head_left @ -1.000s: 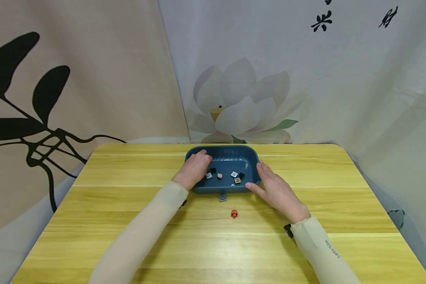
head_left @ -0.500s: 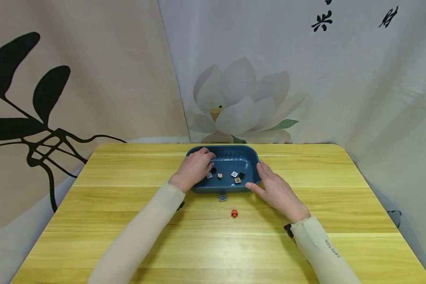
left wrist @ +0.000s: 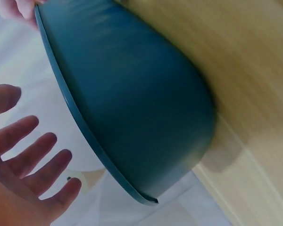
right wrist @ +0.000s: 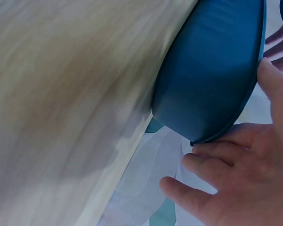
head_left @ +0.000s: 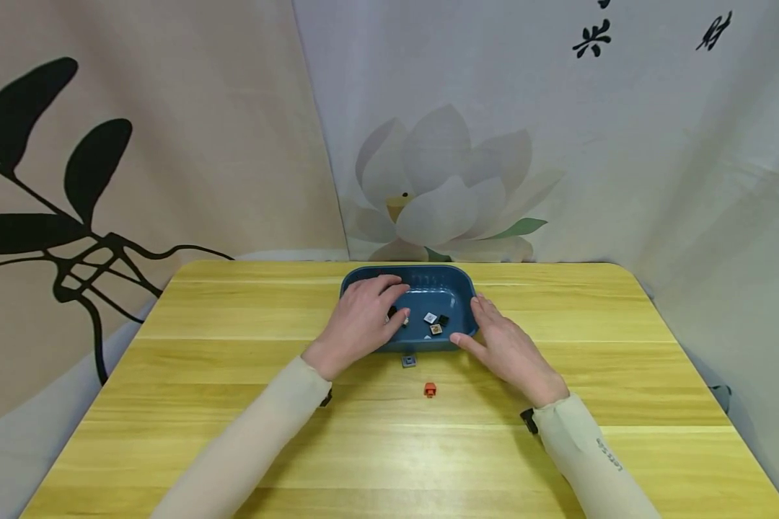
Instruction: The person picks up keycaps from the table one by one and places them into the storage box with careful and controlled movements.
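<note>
A dark blue rectangular tray [head_left: 444, 292] sits near the table's far edge with several small toy-brick pieces inside. Over its left part hovers my left hand [head_left: 359, 317], fingers spread and slightly bent, with nothing visibly held; in the left wrist view the same hand [left wrist: 33, 169] appears above the rim, apart from it. My right hand [head_left: 513, 353] touches the tray's right end, its thumb at the near rim and extended fingers along the side. Among the pieces are a white one [head_left: 430, 317], a black one [head_left: 443, 320] and a tan one [head_left: 436, 329]. My left hand partly hides others.
In front of the tray, a grey square piece [head_left: 408, 361] lies on the wooden table [head_left: 389, 461]. A small red piece [head_left: 430, 389] lies nearer to me. Behind the table hangs a printed curtain [head_left: 234, 144].
My left hand has moved from the tray's left rim rightward over the inside, its fingers spreading and covering some pieces. The right hand stays at the tray's right end.
</note>
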Demonstrator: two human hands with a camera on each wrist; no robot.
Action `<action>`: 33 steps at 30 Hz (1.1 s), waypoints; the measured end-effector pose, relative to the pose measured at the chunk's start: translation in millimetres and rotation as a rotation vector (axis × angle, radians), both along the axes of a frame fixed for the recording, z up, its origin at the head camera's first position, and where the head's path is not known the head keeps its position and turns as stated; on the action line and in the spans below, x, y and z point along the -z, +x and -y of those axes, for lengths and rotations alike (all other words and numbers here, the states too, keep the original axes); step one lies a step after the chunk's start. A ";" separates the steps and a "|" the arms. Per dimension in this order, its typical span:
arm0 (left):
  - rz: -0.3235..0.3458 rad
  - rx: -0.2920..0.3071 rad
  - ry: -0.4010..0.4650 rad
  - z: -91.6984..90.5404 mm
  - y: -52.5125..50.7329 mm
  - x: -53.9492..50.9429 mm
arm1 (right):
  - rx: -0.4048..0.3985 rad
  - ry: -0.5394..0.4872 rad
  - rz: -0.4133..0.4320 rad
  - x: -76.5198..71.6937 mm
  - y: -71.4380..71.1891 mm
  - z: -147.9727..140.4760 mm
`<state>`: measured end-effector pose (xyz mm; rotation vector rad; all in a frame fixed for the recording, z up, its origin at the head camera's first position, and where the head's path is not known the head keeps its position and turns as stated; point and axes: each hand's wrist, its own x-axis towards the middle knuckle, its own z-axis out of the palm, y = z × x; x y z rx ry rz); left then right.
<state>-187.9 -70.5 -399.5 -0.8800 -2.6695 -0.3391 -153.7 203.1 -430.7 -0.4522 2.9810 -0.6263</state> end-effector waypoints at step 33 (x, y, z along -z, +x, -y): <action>-0.031 0.283 -0.090 -10.5 63.7 31.1 | -0.012 0.000 -0.010 1.1 0.7 -1.5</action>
